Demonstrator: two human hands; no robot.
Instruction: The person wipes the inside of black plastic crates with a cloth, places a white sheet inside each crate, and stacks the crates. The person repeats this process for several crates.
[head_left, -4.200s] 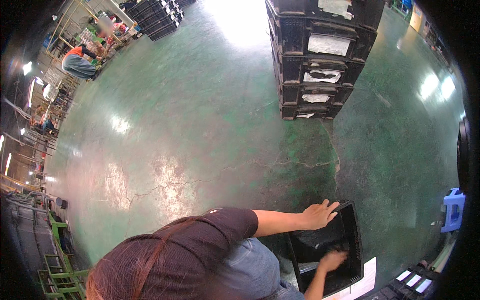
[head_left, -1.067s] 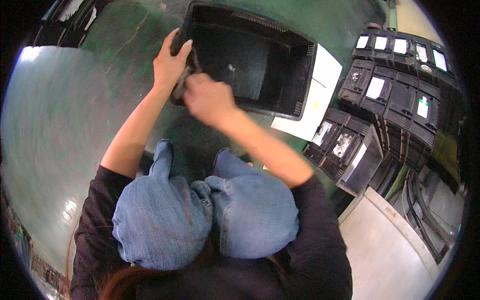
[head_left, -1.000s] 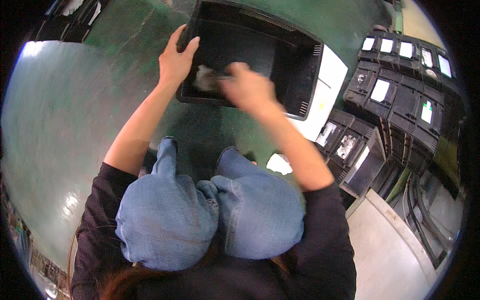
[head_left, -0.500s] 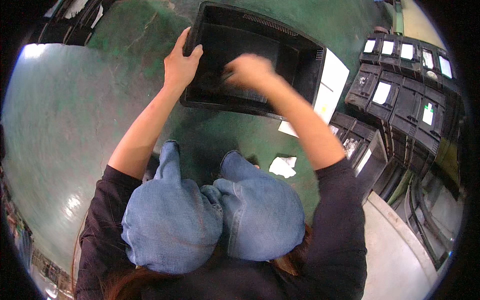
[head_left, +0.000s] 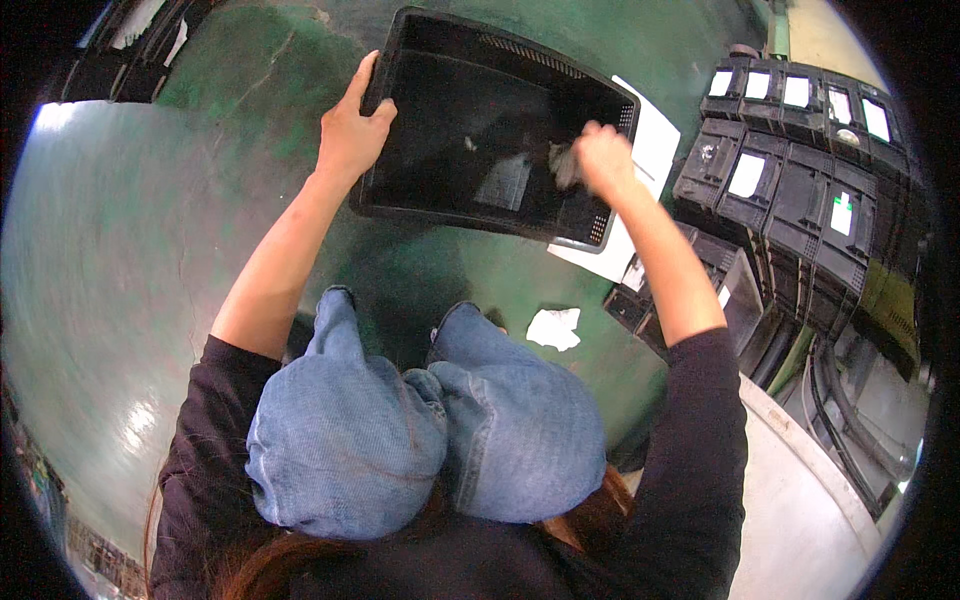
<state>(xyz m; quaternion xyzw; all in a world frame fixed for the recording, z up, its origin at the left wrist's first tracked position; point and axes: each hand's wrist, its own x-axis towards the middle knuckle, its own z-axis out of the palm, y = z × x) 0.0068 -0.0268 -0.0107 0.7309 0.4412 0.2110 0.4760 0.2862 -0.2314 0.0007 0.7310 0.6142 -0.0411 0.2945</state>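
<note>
From my feed I count two hands, one black crate [head_left: 440, 90], one greyish-white rag [head_left: 563, 165]. Crate is on the green floor [head_left: 240, 150], open side up. Left hand [head_left: 350, 135] is on the crate's left edge, thumb over the rim; I can't tell if it's clenched. Right hand [head_left: 605, 158], blurred, grasps the rag inside the crate, near the middle of its right edge; contact with the crate bottom I can't make out.

In the crate: the rag, one small pale fleck [head_left: 469, 143] left of middle, plus a lighter patch, sheen or sheet, can't tell. One flat white sheet [head_left: 655, 140] juts out past the crate's right edge; one crumpled white paper [head_left: 554, 328] lies off its lower right corner. Farther right, stacked dark crates [head_left: 805, 185], five pale labels on the back row; contents hidden.
</note>
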